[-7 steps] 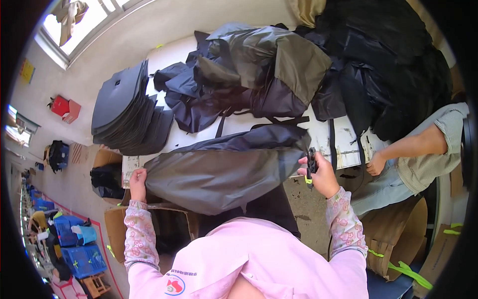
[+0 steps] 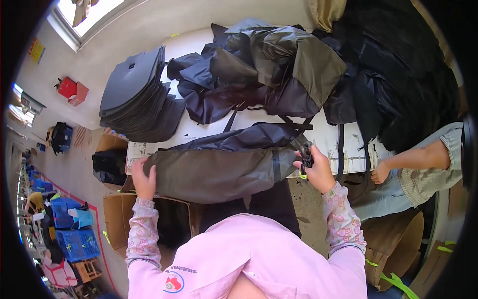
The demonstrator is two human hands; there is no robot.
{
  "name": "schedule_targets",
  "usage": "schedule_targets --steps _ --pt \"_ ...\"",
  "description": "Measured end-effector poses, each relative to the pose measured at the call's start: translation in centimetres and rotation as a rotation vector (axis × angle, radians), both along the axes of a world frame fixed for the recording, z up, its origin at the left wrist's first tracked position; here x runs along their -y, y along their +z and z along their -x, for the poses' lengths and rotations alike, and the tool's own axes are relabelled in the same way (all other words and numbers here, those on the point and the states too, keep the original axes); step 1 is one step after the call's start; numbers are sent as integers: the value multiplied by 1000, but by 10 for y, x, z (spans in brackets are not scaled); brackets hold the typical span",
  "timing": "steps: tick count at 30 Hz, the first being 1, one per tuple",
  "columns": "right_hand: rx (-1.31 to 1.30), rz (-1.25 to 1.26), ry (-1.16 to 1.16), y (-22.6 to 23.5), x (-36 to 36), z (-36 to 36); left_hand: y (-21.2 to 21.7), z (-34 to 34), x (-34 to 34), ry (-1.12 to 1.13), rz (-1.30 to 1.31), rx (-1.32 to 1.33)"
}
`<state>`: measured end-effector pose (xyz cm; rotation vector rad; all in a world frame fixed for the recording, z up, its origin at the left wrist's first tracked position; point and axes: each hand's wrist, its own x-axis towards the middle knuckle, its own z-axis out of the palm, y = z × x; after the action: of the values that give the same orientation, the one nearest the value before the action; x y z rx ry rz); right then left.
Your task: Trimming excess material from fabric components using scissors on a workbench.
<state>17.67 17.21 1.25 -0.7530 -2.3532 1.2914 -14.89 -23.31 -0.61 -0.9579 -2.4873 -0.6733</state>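
Note:
A long olive-grey fabric piece [image 2: 219, 174] with a dark lining lies in front of me, partly on the white table and hanging over its front edge. At its left end is my left hand [image 2: 145, 180], thumb and fingers apart, just beside the cloth. My right hand [image 2: 320, 170] is closed around a small black object [image 2: 306, 154] with a yellow-green bit below it, at the cloth's right end. What kind of thing the black object is, I cannot make out. Its fingers also touch or nearly touch the cloth's edge.
A stack of dark grey panels [image 2: 134, 94] stands on the table's left [image 2: 177, 132]. Crumpled olive and black fabric [image 2: 269, 65] fills the back, with a black heap [image 2: 398, 65] at right. A co-worker's hand [image 2: 380, 172] rests by the right edge. Cardboard boxes [image 2: 119, 214] stand below.
My left hand has loosened from a pinch on the cloth's left end and its fingers have spread. The cloth lies flatter and a little higher. The right hand keeps its black object.

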Motion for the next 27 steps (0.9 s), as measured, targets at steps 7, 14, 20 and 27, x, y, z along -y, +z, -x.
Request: schedule_targets --steps 7,14,20,27 --pt "272 -451 118 -14 -15 55 19 -24 -116 -566 51 192" --pt "401 -294 79 -49 -29 45 -26 31 -120 -559 329 661" --pt "251 -176 107 -51 -40 34 -35 46 -101 -586 -99 961" --pt "346 -232 123 -45 -25 38 -20 36 -100 -484 -216 1326"
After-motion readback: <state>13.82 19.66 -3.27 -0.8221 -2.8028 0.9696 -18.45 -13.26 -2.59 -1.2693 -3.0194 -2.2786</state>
